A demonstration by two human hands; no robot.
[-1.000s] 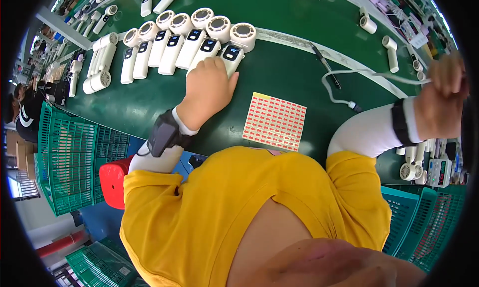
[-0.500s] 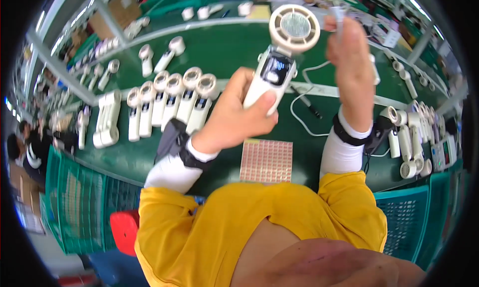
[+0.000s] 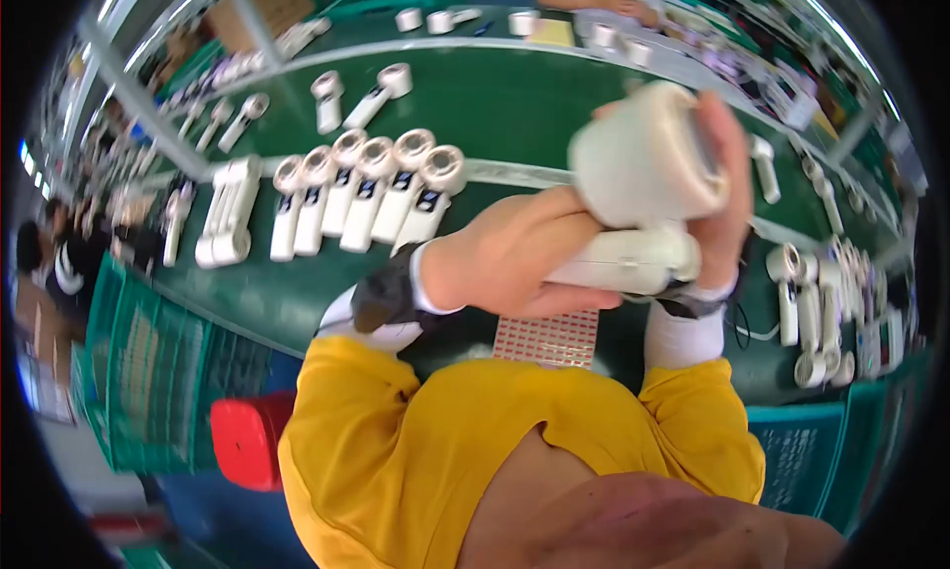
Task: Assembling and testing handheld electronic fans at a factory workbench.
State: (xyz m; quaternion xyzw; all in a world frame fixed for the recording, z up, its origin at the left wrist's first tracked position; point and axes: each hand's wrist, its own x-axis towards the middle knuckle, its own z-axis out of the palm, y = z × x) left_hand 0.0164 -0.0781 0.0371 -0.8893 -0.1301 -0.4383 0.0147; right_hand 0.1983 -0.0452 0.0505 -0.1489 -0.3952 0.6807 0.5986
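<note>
- White handheld fan (image 3: pixel 628 163): held above the green table (image 3: pixel 505 94), between the fingers of both hands.
- Left hand (image 3: pixel 515 257): fingers curled round the handle, thumb underneath; handle gripped.
- Right hand (image 3: pixel 730 221): fingers bent against the fan head's far side, partly hidden; grip tightness can't be told.
- Progress (judged): one fan is in handling; the row of six fans (image 3: pixel 362 213), left of the left fingers, is unheld. Finished or not can't be told.
- Sticker sheet (image 3: pixel 546 343): laid flat below the left fingers, top part covered; small red marks printed in rows.
- Materials: smooth white plastic, probably hard; drum-shaped head, rounded bar handle; dark display windows on the row.
- Green crate (image 3: pixel 148 371): slotted plastic, well apart, lower left of the left fingers.
</note>
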